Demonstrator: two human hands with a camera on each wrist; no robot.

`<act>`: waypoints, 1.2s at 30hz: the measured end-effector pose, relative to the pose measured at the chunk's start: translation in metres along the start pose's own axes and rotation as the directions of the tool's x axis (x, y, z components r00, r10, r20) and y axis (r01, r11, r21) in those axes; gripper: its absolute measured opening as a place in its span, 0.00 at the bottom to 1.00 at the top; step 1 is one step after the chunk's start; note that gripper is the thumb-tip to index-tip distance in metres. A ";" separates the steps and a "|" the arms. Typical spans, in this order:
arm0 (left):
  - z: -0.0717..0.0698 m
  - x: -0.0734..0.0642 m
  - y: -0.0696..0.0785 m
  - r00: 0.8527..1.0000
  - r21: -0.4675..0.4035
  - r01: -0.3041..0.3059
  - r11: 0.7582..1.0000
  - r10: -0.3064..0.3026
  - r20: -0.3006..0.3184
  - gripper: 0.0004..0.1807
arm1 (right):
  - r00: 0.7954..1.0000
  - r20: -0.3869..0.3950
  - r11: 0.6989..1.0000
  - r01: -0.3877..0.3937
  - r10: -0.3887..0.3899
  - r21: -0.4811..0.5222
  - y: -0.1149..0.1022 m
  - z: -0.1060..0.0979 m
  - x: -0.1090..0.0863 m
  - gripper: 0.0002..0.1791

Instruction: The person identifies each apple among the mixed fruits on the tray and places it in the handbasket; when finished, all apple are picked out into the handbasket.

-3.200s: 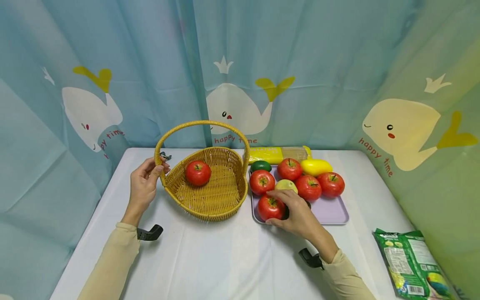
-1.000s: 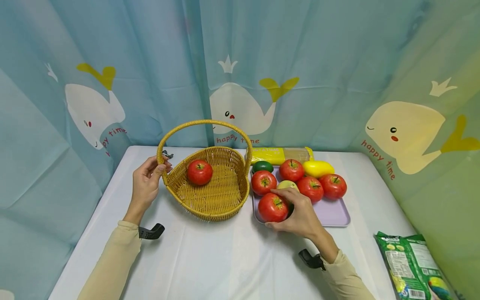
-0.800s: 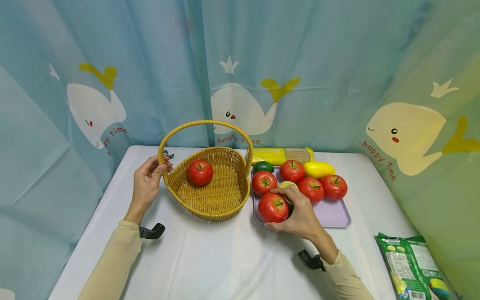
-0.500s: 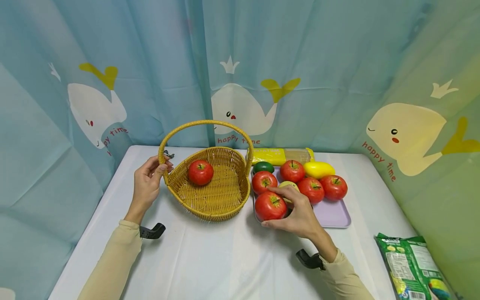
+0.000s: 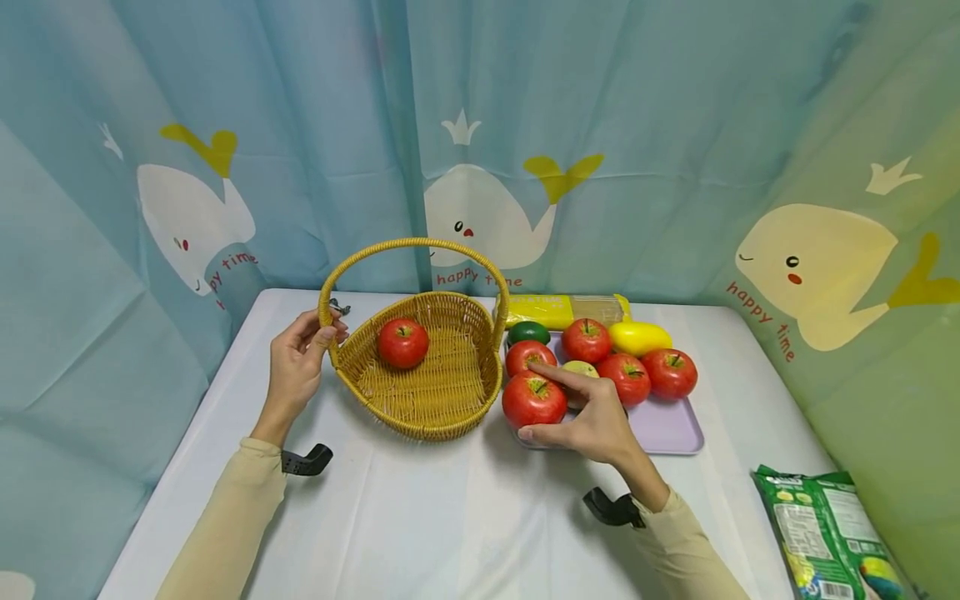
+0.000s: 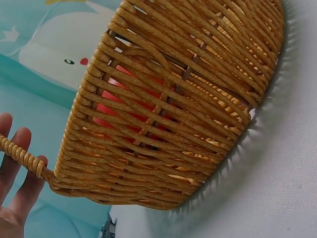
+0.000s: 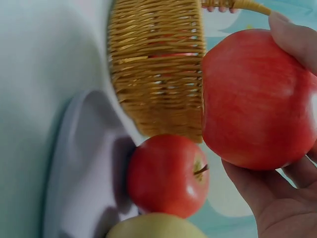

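Note:
A red apple is held between the thumb and fingers of my right hand, raised above the near left corner of the lilac tray. In the right wrist view, that same apple hangs clear of the tray. My left hand grips the left foot of the handle on a golden wicker basket. Inside the basket, toward its left, lies one red apple. The left wrist view shows fingers around the handle and red through the weave.
On the tray sit several more red apples, a pale yellow-green fruit, a dark green fruit and a yellow fruit. Behind it lies a yellow noodle packet. A green snack bag lies at the right.
My right hand has lifted the red apple off the tray and shifted it slightly left, toward the basket. My left hand stays on the basket handle.

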State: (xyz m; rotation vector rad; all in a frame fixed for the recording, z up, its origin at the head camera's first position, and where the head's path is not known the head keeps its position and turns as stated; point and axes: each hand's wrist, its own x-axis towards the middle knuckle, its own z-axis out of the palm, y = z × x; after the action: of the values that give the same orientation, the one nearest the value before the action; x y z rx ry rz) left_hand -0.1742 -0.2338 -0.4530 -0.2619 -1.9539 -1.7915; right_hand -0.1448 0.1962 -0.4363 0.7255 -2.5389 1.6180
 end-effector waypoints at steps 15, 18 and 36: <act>0.001 0.001 0.002 1.000 0.021 0.009 1.000 -0.009 0.000 0.15 | 0.998 -0.014 0.997 0.065 -0.064 0.047 -0.021 0.013 0.027 0.45; 0.001 0.001 0.002 1.000 0.023 0.015 1.000 -0.015 0.002 0.15 | 0.997 -0.015 0.996 0.082 -0.082 0.038 -0.023 0.015 0.031 0.45; 0.001 0.000 0.000 1.000 0.003 0.015 1.000 -0.015 -0.006 0.14 | 0.995 0.018 0.995 0.093 -0.093 0.032 -0.036 0.041 0.055 0.48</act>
State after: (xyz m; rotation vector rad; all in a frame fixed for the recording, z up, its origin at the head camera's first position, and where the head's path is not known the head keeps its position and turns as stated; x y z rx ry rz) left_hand -0.1743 -0.2330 -0.4530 -0.2408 -1.9597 -1.7967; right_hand -0.1703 0.1289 -0.4090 0.8527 -2.4579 1.6328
